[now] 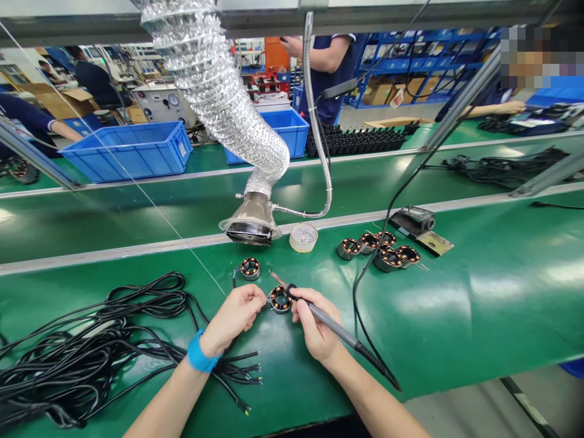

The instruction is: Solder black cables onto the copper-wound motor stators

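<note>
On the green bench, a round copper-wound stator (pixel 280 300) lies between my hands. My left hand (pixel 241 309), with a blue band at the wrist, is pinched at the stator's left edge; what its fingertips hold is too small to make out. My right hand (pixel 318 322) grips a grey soldering iron (pixel 335 327), its tip pointing up and left above the stator. A second stator (pixel 250 269) with thin wires at its left side sits just behind. Black cables (pixel 91 353) are bundled at the left, several stripped ends near my left wrist.
A fume hood (pixel 250 222) on a silver duct hangs behind the stators, beside a round tub (pixel 303 237). Several more stators (pixel 387 258) and a metal stand (pixel 422 228) are at the right. The iron's black cord crosses the right side. People work beyond.
</note>
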Available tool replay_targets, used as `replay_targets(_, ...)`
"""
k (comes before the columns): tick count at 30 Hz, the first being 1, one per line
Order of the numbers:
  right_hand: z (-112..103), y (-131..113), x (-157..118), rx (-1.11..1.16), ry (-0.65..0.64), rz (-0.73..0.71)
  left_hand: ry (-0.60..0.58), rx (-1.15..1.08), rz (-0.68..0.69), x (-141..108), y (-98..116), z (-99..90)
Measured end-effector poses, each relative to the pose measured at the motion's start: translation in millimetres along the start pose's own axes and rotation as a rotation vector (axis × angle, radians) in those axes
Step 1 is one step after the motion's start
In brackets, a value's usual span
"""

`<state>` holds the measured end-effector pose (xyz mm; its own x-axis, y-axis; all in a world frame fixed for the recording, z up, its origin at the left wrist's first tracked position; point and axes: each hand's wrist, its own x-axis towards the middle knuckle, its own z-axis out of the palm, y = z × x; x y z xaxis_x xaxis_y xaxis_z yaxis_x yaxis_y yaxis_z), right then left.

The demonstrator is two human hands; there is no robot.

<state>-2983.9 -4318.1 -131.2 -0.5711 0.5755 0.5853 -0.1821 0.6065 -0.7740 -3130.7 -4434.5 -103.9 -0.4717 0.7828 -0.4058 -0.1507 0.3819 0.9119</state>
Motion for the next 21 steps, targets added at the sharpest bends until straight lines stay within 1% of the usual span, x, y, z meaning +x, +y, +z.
replay_targets(3, 4, -2, 6, 0.062, -0.058, -0.04, 0.0, 0.01, 0.02, 0, -1, 0.3)
replay_targets(10, 15, 5, 9, 0.054, -0.15, -0.082, -0.022, 0.047, 0.099, -3, -1, 1.0)
replay_targets(15, 20, 7, 8, 0.045, -0.224, -0.121, -0.053, 0.063, 0.124, -6, 3, 0.6)
replay_targets(21, 23, 10, 5, 0.009, -0.216, -0.15, -0.097, 0.063, 0.152, -7, 5, -1.6)
